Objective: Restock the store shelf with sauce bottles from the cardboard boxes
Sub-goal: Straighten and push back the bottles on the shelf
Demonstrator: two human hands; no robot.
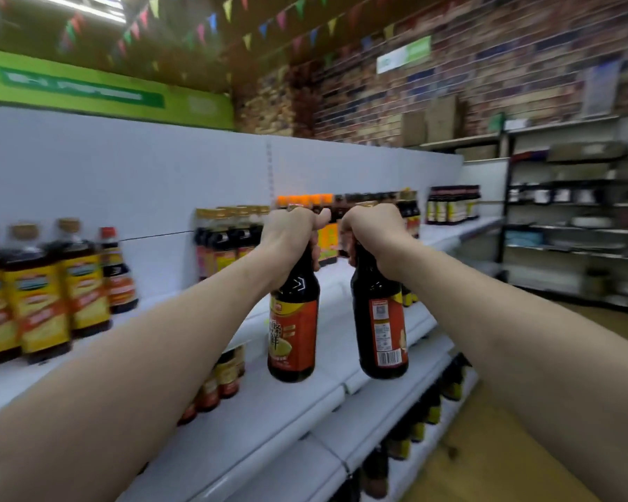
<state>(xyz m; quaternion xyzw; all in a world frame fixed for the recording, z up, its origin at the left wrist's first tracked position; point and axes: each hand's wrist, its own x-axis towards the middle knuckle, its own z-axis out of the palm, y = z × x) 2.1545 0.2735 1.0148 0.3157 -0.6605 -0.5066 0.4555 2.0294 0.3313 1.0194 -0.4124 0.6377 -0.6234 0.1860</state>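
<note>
Two dark sauce bottles in the air, one per hand. Round the neck of the left bottle [293,327], the left hand [290,233] wrapped tight, thumb up near the cap. Round the neck of the right bottle [379,320], the right hand [374,230] curled likewise, barcode side toward the camera. Both upright, just beside each other with a narrow gap between, hanging over the white shelf [269,411] close to its front edge; cannot tell whether the bases touch the board.

Open white board beneath and behind them, back to the rear wall panel [160,175]. To the left, across a bare stretch, a row of yellow-labelled bottles [44,302] near the front edge. Behind the hands, a packed cluster of gold-capped bottles [229,240] and orange-capped ones [305,201] against the back panel. Farther along, another dark group [454,204] near the shelf's end. Below the front edge, lower tiers with more bottles [432,411], stepping out toward the wooden floor [504,465] on the right.
</note>
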